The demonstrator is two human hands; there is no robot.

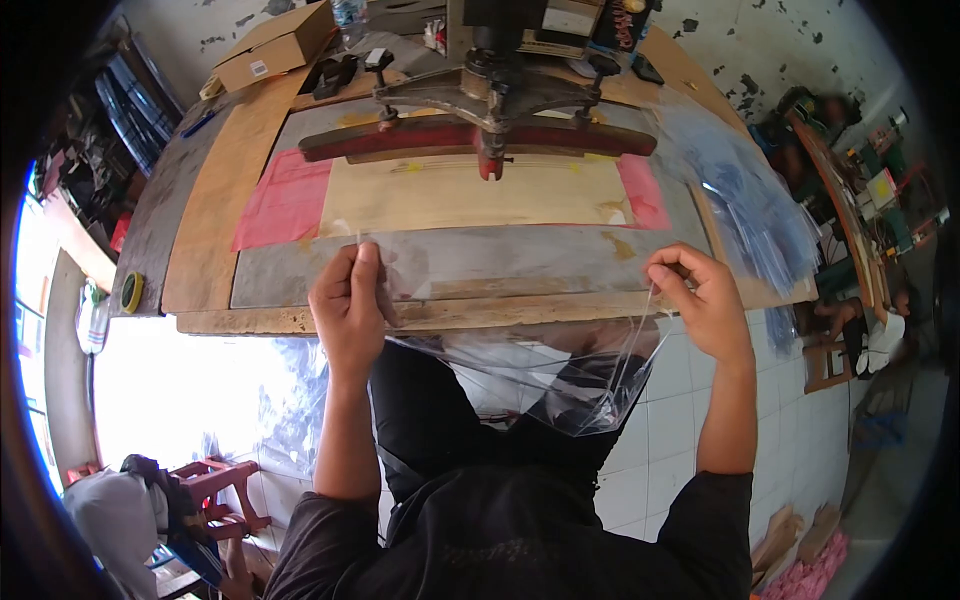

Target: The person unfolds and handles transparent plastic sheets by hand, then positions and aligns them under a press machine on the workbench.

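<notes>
A clear plastic sheet (540,372) hangs between my hands, sagging over the table's front edge. My left hand (350,298) is closed, with thumb and fingers pinching its left side. At the right, my right hand (697,300) pinches the sheet's other side between thumb and fingertips. Beyond my hands lies a cream strip (470,195) with a pink piece (280,200) at its left end and another pink piece (643,190) at its right. Above the strip stands a press with a long red bar (400,142).
A pile of clear plastic sheets (750,200) covers the table's right side. A cardboard box (272,48) is at the back left, and a yellow tape roll (132,291) at the left edge. Other people sit at the lower left and far right.
</notes>
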